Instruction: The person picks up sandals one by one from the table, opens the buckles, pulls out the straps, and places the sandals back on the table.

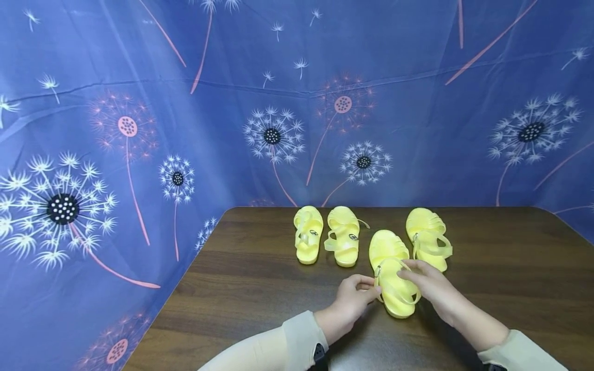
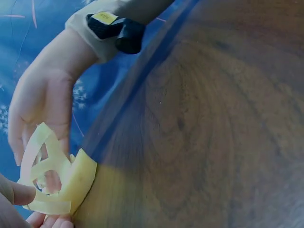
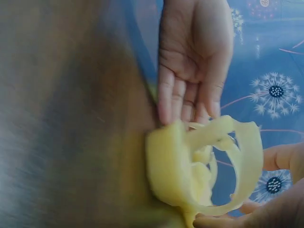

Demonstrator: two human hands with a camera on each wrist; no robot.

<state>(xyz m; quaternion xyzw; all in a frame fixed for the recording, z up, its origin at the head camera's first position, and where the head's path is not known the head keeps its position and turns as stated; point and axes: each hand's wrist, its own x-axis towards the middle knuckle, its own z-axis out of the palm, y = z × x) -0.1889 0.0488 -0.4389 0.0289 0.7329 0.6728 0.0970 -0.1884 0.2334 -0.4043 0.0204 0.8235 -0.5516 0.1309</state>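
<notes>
Near sandal [image 1: 394, 281] is lying left of the rear sandal [image 1: 423, 224]; left hand [image 1: 349, 303] and right hand [image 1: 433, 289] are pinching its strap [image 3: 251, 147]. Risk: uneven pulling could be tipping it over.

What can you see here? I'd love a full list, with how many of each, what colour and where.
Held sandal: 1, yellow, front of the group
Right-hand sandal: 1, yellow, behind and right of the held one
Middle sandal: 1, yellow with a dark mark, left of the held one
Leftmost sandal: 1, yellow with a dark mark, beside the middle one
Table: 1, brown, under the sandals
Backdrop cloth: at least 1, blue with white and pink dandelions, behind the table
Wrist devices: 2, black, one at each cuff
Sleeves: 2, pale, on both arms
Left hand: 1, bare, at the held sandal's left
Right hand: 1, bare, at its strap
</notes>
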